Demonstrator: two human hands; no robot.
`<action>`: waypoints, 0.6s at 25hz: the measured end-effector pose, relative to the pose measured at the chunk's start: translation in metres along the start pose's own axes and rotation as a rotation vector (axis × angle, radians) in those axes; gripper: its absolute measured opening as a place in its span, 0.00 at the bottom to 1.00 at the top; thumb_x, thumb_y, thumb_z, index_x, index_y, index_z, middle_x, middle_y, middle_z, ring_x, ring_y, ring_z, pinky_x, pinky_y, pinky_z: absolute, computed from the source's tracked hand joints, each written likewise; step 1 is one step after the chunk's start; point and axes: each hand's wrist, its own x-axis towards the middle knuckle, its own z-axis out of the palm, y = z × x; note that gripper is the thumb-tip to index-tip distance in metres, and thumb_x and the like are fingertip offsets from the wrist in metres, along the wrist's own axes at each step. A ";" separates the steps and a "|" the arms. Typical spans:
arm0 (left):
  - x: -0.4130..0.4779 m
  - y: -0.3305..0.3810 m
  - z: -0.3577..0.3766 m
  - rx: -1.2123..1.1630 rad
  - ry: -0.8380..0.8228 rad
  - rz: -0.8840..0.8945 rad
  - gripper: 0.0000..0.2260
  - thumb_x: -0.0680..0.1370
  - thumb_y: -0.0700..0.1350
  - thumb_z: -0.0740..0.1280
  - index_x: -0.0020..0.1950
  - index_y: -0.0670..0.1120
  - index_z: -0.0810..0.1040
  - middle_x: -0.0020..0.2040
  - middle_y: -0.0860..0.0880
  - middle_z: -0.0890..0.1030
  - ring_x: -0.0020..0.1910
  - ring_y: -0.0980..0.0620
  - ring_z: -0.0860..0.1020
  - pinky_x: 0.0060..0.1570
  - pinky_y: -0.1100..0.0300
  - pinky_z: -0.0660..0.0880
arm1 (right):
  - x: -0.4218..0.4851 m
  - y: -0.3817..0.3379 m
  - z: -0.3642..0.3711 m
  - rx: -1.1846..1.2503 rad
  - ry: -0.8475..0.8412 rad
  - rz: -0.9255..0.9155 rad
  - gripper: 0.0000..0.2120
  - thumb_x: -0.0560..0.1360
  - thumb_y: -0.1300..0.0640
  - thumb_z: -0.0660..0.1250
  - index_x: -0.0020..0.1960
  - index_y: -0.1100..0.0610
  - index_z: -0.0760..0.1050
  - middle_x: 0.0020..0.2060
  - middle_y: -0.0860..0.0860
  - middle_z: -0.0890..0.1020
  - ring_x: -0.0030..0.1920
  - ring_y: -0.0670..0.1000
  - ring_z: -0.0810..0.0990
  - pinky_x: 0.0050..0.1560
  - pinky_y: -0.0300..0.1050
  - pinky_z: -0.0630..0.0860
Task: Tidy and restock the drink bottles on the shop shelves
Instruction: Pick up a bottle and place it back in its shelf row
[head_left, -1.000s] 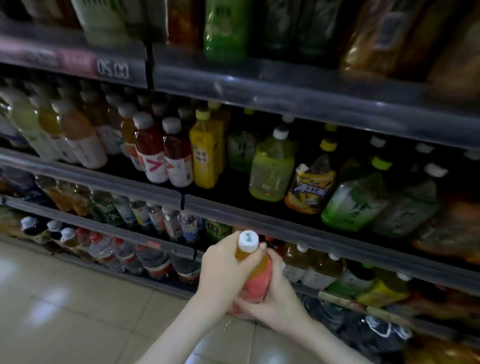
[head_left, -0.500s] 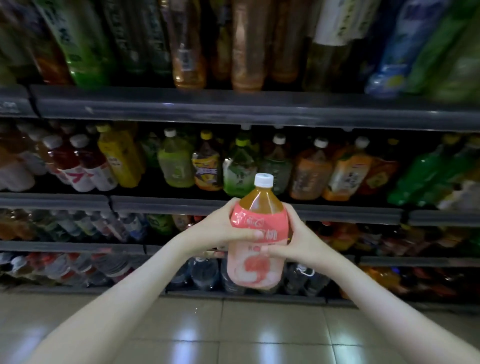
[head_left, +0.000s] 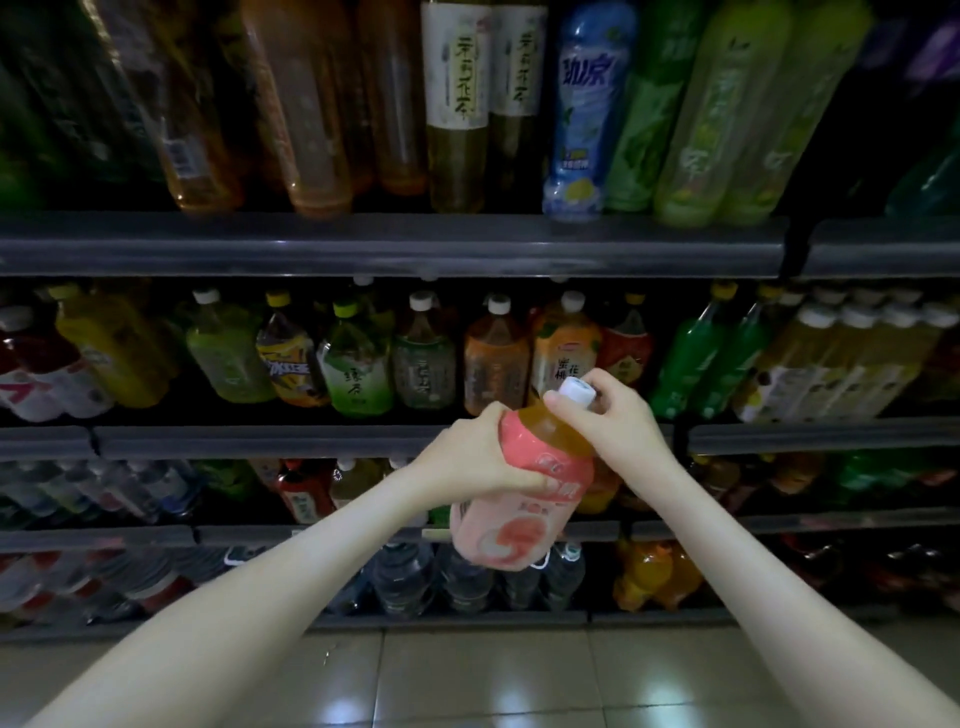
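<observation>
Left hand (head_left: 470, 457) wrapped round glossy pink label | peach tea bottle (head_left: 524, 493), rounded clear plastic, tilted right, held before grey shelf rail (head_left: 270, 441) | right hand (head_left: 615, 415) gripping ribbed white cap (head_left: 576, 391)

The pink-labelled bottle (head_left: 511, 540) shows amber liquid, a white cap (head_left: 577, 389) and a white-and-coral swirl on its wrap. The shelf edges (head_left: 363, 244) are dark grey. Up top, one bottle (head_left: 587, 114) is blue with white script, the cream-labelled bottles (head_left: 457, 67) bear dark script, and the lime-green bottles (head_left: 722, 104) are leaf-patterned. The floor tiles (head_left: 493, 686) are pale and glossy.
</observation>
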 end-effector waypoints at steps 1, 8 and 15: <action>0.008 0.004 0.006 0.021 0.000 0.009 0.36 0.61 0.64 0.75 0.63 0.54 0.65 0.53 0.57 0.77 0.49 0.56 0.78 0.50 0.55 0.79 | 0.004 0.002 -0.006 -0.004 0.042 0.007 0.17 0.73 0.46 0.70 0.42 0.60 0.71 0.31 0.48 0.73 0.30 0.45 0.70 0.30 0.37 0.66; 0.077 0.003 0.023 -0.065 -0.044 0.171 0.38 0.72 0.67 0.65 0.75 0.51 0.56 0.74 0.49 0.62 0.71 0.52 0.63 0.70 0.48 0.64 | 0.014 0.031 -0.035 -0.061 0.274 0.014 0.15 0.75 0.51 0.69 0.40 0.59 0.66 0.29 0.49 0.70 0.28 0.46 0.67 0.28 0.36 0.63; 0.163 0.004 0.036 0.364 0.379 0.274 0.40 0.77 0.46 0.65 0.76 0.38 0.39 0.77 0.38 0.44 0.76 0.42 0.42 0.75 0.49 0.43 | 0.030 0.050 -0.061 -0.039 0.543 0.071 0.14 0.75 0.51 0.68 0.39 0.56 0.66 0.31 0.49 0.73 0.32 0.48 0.72 0.31 0.42 0.65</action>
